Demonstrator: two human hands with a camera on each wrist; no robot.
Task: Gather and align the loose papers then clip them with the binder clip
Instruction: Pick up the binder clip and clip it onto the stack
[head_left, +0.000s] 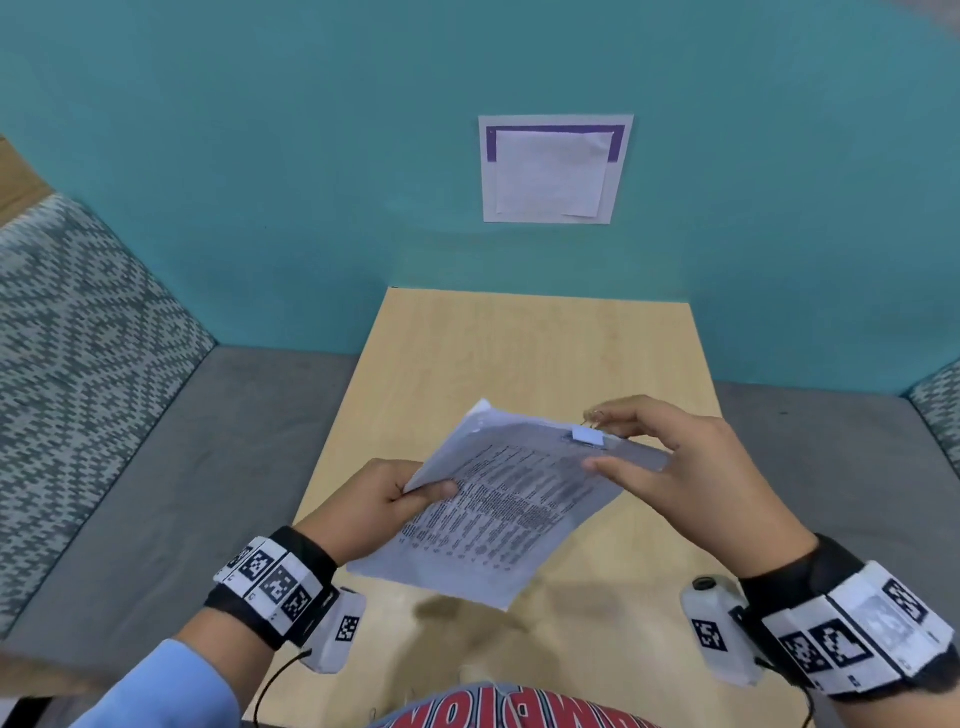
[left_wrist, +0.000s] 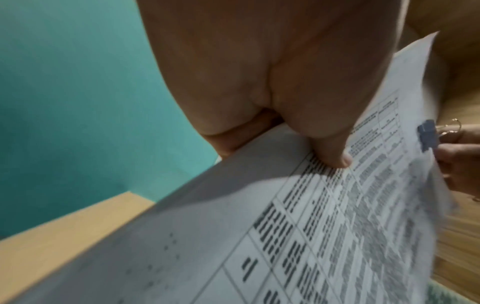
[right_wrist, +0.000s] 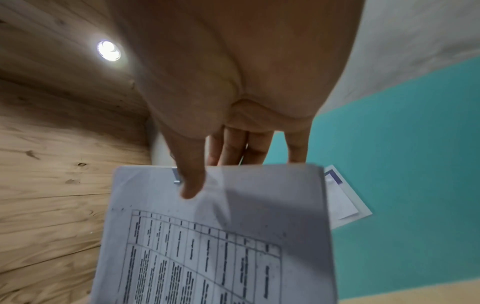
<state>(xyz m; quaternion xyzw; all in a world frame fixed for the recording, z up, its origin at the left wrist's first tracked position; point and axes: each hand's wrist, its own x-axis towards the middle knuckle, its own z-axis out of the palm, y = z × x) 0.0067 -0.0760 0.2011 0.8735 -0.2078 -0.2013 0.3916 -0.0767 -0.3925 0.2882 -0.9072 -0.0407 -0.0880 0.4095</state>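
Left wrist band (head_left: 275, 582): black strap with a row of white tiles, each tile carries a black square code marker.
Left wrist camera (head_left: 337, 631): white housing under the band, one small code marker on its side; a thin black cable (head_left: 275, 680) leaves it toward 7 o'clock.
Right wrist band (head_left: 852, 634): black strap, white tiles with black code markers; one tile looks pale and blurred.
Right wrist camera (head_left: 719, 629): white housing, dark round lens on top, one code marker on the side.
Left sleeve (head_left: 166, 691): light blue, long.
Shirt (head_left: 498, 706): red with large white letters, seen at 6 o'clock.
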